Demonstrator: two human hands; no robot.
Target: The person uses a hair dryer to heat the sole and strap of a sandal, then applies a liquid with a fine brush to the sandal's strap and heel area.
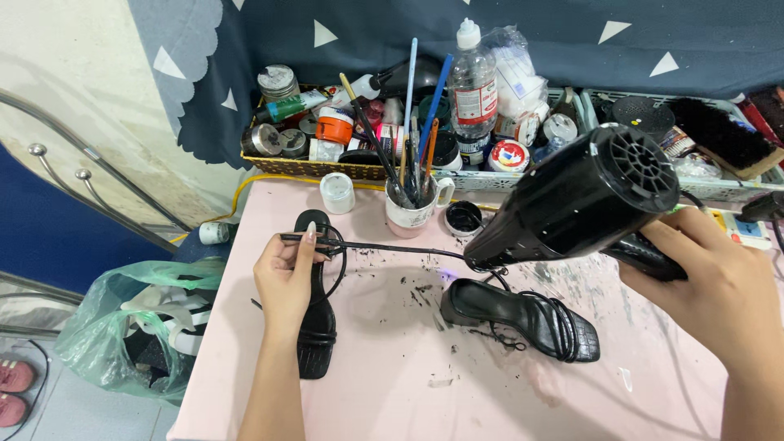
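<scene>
My left hand (284, 273) pinches the thin black ankle strap (384, 247) of a black strappy sandal (314, 339); the grip is narrow, thumb and fingertips closed on the strap near its left end. The strap runs taut to the right, above the pale pink desk (392, 384). That sandal lies flat under my left hand, toe toward the near edge.

My right hand (719, 294) wraps the handle of a black plastic hair dryer (584, 200); the grip is full and closed around it. The nozzle points left and down at the right end of the strap.

A second black strappy heeled sandal (523, 318) lies on its side near the desk centre, just below the nozzle. Black flecks are scattered on the desk between the sandals.

At the far edge stand a white mug of brushes (411, 211) and a clear plastic bottle (473, 82).
</scene>
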